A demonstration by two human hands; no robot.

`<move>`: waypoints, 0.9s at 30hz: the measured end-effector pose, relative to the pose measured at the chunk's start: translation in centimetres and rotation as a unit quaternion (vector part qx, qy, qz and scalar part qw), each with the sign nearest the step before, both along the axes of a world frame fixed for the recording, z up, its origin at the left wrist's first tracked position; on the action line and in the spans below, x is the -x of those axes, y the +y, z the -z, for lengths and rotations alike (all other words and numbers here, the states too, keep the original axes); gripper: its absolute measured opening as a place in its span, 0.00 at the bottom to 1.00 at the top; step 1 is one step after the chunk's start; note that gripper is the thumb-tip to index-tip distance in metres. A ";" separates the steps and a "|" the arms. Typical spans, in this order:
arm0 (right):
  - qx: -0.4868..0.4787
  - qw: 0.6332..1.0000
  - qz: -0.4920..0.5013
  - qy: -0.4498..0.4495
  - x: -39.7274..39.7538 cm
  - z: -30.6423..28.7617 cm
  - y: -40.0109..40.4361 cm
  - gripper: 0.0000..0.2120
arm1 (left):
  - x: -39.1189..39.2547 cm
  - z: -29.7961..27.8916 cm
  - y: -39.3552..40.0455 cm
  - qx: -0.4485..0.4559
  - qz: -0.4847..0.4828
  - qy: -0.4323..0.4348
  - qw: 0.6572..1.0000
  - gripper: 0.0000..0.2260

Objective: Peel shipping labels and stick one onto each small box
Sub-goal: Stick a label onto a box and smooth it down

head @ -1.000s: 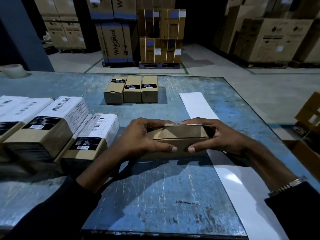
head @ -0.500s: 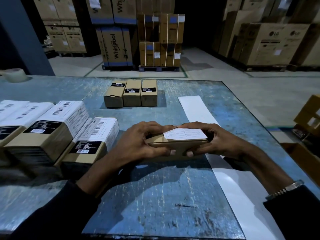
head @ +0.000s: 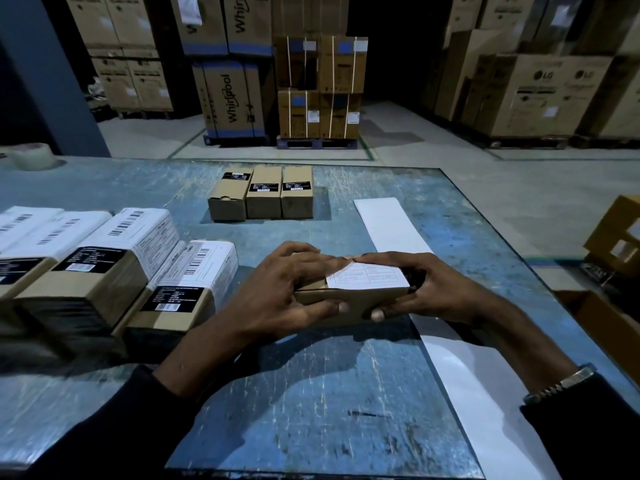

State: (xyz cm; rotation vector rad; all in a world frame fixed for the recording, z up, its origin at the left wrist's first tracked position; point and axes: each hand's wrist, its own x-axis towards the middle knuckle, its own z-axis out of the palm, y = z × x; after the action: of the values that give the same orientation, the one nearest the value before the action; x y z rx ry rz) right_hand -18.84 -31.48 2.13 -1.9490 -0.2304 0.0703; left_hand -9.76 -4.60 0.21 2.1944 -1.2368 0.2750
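The person is holding one small box (head: 349, 299) between both hands, just above the blue table (head: 311, 393) near its middle. The left hand (head: 277, 289) is grasping the box's left end, fingers curled over the top and thumb along the near face. The right hand (head: 426, 289) is grasping the right end, its thumb on the near face and its fingers reaching over the far edge. One white shipping label (head: 367, 275) is lying on the box's top face, toward the right.

Three unlabelled small boxes (head: 263, 195) are standing side by side at the far middle of the table. On the left, at least four labelled boxes (head: 114, 258) are lying in a row, touching one another. One long white backing strip (head: 391, 223) is running along the table's right side, passing under the right hand. One roll of tape (head: 33, 155) is sitting at the far left corner.
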 end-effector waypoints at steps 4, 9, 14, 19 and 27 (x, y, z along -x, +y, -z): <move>-0.029 0.999 0.000 0.019 0.2 0.1 0.1 0.35 | -0.3 0.4 0.0 -0.029 0.007 -0.057 0.998 0.28; -0.053 0.998 0.002 0.029 0.3 0.1 0.2 0.33 | 0.0 0.7 0.0 0.006 0.041 -0.053 0.998 0.26; -0.075 0.997 0.004 0.017 0.2 0.3 0.1 0.29 | 0.2 1.1 -0.1 0.040 0.042 -0.071 0.996 0.22; -0.103 0.994 -0.005 0.022 0.1 0.2 0.2 0.26 | 0.5 1.2 -0.1 0.072 0.041 -0.008 0.997 0.22; -0.186 0.978 0.053 0.083 -0.6 -0.5 0.4 0.24 | 1.0 1.0 0.2 0.121 0.053 0.032 0.991 0.28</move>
State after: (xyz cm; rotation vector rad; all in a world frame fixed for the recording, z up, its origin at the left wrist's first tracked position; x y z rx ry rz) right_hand -18.26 -31.11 2.65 -1.5692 -0.0254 0.1104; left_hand -10.72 -4.39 -0.83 1.9110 -1.2119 0.2918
